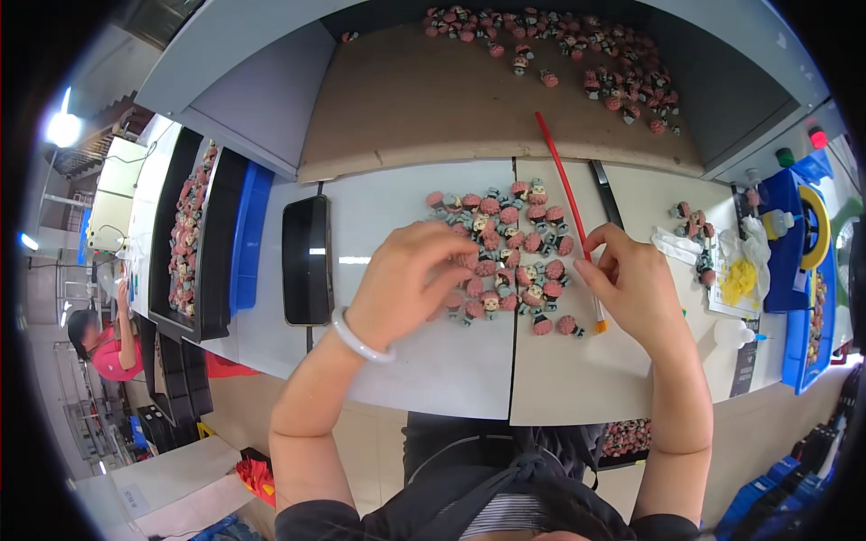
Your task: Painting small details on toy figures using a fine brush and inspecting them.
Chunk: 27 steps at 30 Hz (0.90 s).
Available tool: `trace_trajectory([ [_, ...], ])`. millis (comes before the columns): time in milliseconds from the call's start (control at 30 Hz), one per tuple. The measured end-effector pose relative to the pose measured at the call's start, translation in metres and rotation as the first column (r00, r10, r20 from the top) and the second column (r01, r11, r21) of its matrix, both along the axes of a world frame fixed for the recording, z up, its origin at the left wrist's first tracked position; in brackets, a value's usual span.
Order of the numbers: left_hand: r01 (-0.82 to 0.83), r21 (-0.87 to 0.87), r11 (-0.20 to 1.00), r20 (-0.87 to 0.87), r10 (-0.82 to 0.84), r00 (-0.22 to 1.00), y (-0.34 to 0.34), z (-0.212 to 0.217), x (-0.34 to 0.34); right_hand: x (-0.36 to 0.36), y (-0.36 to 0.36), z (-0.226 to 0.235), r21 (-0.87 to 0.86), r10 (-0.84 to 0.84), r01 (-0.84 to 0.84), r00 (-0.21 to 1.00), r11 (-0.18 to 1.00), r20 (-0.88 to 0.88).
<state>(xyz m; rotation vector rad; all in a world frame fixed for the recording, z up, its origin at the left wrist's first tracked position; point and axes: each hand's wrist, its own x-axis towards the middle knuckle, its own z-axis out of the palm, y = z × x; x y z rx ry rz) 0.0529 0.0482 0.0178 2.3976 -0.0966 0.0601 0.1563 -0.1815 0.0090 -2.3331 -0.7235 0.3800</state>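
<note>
My left hand (408, 275), with a pale bangle (363, 338) at its wrist, curls over the left side of a cluster of small figurines (510, 216). These have bumpy pink hair and grey and black bodies. A pink-haired figurine (466, 261) shows between its thumb and fingers. To the right of the cluster, my right hand (624, 281) pinches a thin red paintbrush (561, 167) between thumb and forefinger. Its yellowish bristles point down toward the tabletop, and its handle reaches up over the shelf edge.
A dark phone (307, 261) lies left. Beyond it stand a black tray (216, 243) of figurines and a blue bin (253, 236). More figurines (622, 68) fill the back shelf. At right are yellow material (740, 279), a squeeze bottle (735, 334) and a tape roll (816, 230). A person (108, 347) sits far left.
</note>
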Motion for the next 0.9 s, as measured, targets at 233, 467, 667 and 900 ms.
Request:
trace_trajectory([
  [233,-0.215,-0.884,0.415,-0.284,-0.110,0.953,-0.031,-0.006,-0.012,-0.016,0.007,0.003,0.330,0.243,-0.247,0.969,0.911,0.055],
  [467,-0.265,-0.895,0.358,-0.356,-0.218,0.909,-0.039,-0.016,-0.016,-0.033,0.016,-0.004,0.489,0.420,-0.372,0.907,0.789,0.011],
  [667,-0.291,-0.929,0.231,-0.347,-0.260,0.901,-0.037,-0.014,-0.018,-0.035,0.019,-0.001,0.540,0.445,-0.324,0.889,0.777,-0.108],
  [900,-0.298,-0.927,0.227,-0.354,-0.269,0.896,-0.038,-0.018,-0.021,-0.034,0.018,-0.003,0.543,0.481,-0.344,0.867,0.766,-0.130],
])
